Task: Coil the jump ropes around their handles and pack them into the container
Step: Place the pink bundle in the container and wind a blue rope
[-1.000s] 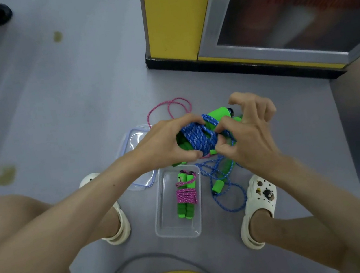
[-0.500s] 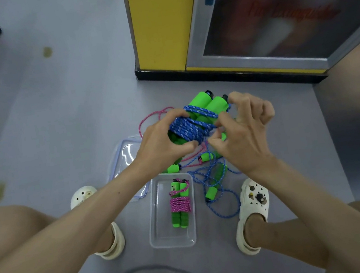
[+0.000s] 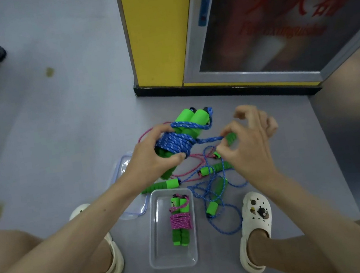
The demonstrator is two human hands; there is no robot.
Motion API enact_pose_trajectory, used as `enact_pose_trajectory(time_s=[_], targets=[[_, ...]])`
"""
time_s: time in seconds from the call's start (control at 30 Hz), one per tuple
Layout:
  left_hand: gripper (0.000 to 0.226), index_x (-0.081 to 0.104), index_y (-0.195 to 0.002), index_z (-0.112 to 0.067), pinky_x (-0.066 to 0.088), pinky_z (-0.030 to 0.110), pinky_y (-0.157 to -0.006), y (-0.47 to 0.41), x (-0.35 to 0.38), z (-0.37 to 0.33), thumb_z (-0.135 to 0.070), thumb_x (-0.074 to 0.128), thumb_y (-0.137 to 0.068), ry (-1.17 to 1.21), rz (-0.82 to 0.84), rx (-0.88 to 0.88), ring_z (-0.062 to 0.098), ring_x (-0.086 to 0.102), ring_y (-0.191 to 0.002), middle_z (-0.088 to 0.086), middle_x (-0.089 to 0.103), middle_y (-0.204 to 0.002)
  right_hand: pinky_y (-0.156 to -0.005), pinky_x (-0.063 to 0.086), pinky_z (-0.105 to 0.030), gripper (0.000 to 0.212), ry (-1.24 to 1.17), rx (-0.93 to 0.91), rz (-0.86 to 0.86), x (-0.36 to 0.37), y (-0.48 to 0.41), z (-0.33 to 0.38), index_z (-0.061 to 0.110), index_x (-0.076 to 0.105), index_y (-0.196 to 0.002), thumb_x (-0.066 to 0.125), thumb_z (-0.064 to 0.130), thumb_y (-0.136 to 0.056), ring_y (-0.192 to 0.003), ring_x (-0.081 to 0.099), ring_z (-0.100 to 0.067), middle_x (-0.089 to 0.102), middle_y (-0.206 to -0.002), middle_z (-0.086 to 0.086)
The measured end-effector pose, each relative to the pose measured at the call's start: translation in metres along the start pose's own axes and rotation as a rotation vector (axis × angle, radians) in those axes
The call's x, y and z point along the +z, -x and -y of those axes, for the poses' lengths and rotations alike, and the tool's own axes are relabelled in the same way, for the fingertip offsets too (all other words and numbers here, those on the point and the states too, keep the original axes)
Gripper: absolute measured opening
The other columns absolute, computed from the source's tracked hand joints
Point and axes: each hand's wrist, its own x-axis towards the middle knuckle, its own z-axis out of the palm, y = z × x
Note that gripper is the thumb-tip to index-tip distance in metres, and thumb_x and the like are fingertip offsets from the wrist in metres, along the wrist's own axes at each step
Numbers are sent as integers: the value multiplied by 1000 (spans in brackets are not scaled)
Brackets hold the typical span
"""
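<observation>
- Above the floor [image 3: 55, 132], the left hand [image 3: 154, 157] is gripping the blue bundle [image 3: 175, 143], fingers curled round it; the right hand [image 3: 247, 149] is pinching its tail [image 3: 210, 140].
- Inside the container [image 3: 155, 246], the pink bundle [image 3: 180, 221] is lying packed.
- Loose ropes [image 3: 216, 192] are waiting beside it.

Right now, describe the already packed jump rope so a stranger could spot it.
On the grey floor below the yellow cabinet, a clear container sits between the two white shoes. Inside lies a green-handled bundle, the only one wrapped in pink rope.
</observation>
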Motion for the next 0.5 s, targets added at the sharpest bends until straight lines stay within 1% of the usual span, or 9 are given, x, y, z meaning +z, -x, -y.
enact_pose_trajectory(time_s=[0.07,0.1,0.17,0.2,0.23,0.3,0.37,0.43,0.5], targets=[[49,52,-108,-37,58,25,-64,1,4,3,-20,81,-72,-43,-7,2,10,67,-80,-3,65,-98,-84,18,-28,6,-33,-14,-8,2,-1,7,19,61,-72,60,21,-67,-92,40,-10,51,-94,1],[49,52,-107,-38,59,30,-66,1,6,4,-22,81,-71,-57,-14,1,11,68,-79,-4,65,-97,-85,25,-31,5,-88,-6,11,3,-1,9,19,59,-75,59,21,-70,-88,43,-7,52,-88,5],[49,51,-105,-39,59,34,-68,1,9,5,-21,81,-71,-56,-11,-1,10,68,-78,-6,66,-95,-79,41,-30,6,-312,83,102,3,-1,15,20,57,-84,59,15,-80,-78,52,-6,56,-79,11],[50,50,-105,-39,59,34,-68,0,11,5,-19,81,-71,-40,-9,0,10,68,-78,-7,66,-95,-74,47,-28,12,-432,141,152,3,-1,17,20,55,-89,61,11,-84,-76,57,-6,59,-78,12],[50,50,-105,-39,59,33,-68,0,12,4,-18,81,-72,-14,-5,0,9,68,-77,-7,66,-95,-71,50,-25,17,-534,190,196,3,0,20,21,54,-93,61,7,-87,-76,62,-6,62,-79,13],[50,50,-108,-36,58,26,-66,1,13,1,-15,79,-74,51,16,-13,4,66,-75,-5,65,-97,-70,54,-21,22,-678,264,238,3,0,22,24,53,-96,59,4,-90,-76,67,-5,68,-82,9],[47,49,-111,-30,54,19,-62,1,13,-2,-11,75,-79,145,43,-59,0,65,-73,-1,63,-99,-70,56,-23,25,-839,362,243,3,-2,21,24,52,-98,54,0,-93,-76,71,-11,70,-90,-4],[43,48,-110,-33,55,22,-63,2,13,-2,-11,72,-82,229,58,-119,6,65,-76,7,62,-106,-72,57,-26,32,-933,392,229,2,-3,20,23,47,-99,48,-8,-93,-79,72,-18,67,-96,-9],[39,47,-108,-37,56,25,-65,0,12,-4,-13,68,-85,284,67,-170,16,65,-78,12,61,-111,-79,55,-26,39,-885,324,240,4,-3,21,25,45,-98,51,-12,-89,-85,70,-16,65,-98,-4]])
